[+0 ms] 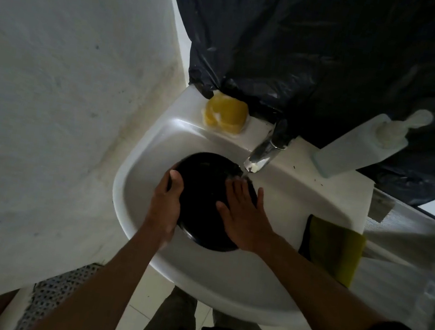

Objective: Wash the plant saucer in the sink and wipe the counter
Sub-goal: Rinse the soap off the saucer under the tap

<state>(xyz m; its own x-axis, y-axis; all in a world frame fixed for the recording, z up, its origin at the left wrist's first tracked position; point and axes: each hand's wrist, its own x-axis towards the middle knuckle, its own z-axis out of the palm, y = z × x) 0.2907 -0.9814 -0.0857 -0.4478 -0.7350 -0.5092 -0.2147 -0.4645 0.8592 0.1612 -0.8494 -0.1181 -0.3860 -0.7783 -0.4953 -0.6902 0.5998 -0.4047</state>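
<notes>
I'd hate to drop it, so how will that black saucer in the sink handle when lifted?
Probably slippery: the saucer looks glossy and water from the tap seems to run onto it. Likely stiff: it keeps its round shape with the left hand gripping one rim and the right hand flat on it.

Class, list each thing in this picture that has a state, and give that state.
Black round plastic saucer: tilted in the white sink
Chrome tap: running
Left hand: grips the saucer's rim
Right hand: flat on the saucer
Olive-green cloth: draped over sink edge
</notes>
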